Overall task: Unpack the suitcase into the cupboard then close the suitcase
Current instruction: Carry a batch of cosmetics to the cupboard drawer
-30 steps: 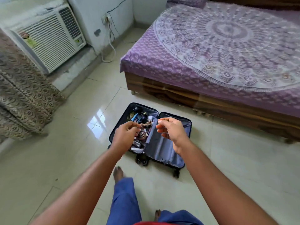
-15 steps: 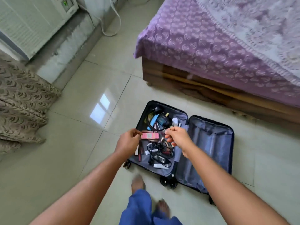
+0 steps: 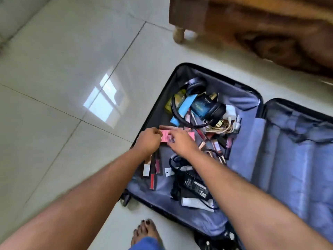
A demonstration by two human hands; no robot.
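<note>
In the open suitcase (image 3: 252,98), nearer than a second ago: left hand (image 3: 148,141) and right hand (image 3: 182,141), now lowered, both pinching a pink box (image 3: 164,136).

Down at the suitcase now

I've bent in close: my left hand (image 3: 148,141) and right hand (image 3: 182,143), which hovered above the open suitcase (image 3: 281,159) a second ago, have dropped to the pink box (image 3: 165,135), fingers meeting on it.
</note>
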